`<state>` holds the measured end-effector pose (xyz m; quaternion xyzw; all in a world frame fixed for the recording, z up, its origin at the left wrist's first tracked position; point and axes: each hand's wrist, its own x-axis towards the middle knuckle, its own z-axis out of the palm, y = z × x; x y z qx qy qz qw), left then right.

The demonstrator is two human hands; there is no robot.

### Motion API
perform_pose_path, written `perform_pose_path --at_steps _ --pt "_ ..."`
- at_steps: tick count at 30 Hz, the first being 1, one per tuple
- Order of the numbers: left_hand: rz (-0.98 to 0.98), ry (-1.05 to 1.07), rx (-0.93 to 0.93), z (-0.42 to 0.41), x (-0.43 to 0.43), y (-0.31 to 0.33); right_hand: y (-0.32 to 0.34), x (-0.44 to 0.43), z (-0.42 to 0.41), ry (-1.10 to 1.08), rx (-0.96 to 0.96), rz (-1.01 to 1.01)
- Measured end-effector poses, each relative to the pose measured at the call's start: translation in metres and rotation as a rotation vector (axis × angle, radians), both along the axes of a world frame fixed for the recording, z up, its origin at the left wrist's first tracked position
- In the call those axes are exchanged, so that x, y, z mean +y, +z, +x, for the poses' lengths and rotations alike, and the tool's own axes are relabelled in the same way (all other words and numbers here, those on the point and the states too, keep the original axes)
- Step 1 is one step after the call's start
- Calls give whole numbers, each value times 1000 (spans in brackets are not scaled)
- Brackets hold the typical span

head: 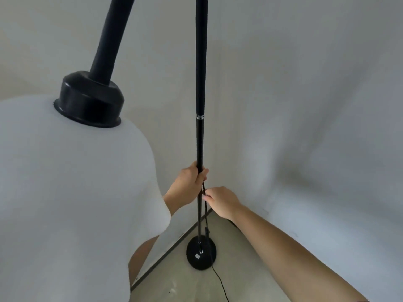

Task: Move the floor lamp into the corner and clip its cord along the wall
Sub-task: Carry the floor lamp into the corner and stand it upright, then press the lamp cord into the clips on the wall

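A black floor lamp stands in the room's corner, its thin pole (200, 83) rising from a round black base (201, 252) on the floor. Its arched neck ends in a black cap (89, 99) above a large white shade (72, 192) that fills the left of the view. My left hand (192, 179) is wrapped around the pole at mid height. Just below it, my right hand (220, 199) pinches the thin black cord (218, 277), which hangs beside the pole, passes the base and trails toward the bottom edge.
Two pale grey walls (305, 105) meet behind the pole, with a dark baseboard strip (165, 251) along the left wall. The floor (185, 284) is light beige. The shade hides most of my left arm and the floor on the left.
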<state>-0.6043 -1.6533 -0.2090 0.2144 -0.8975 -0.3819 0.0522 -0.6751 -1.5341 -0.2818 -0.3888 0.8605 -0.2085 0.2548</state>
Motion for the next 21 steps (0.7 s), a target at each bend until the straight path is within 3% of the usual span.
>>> perform_pose_path --at_steps 7,16,21 --pt "21 91 77 0 9 -14 -14 35 -8 -34 -80 -91" --pt "155 233 97 -1 9 -23 -57 153 -26 -200 -191 81" --pt "213 375 67 -2 30 -27 -39 181 -29 -297 -248 -71"
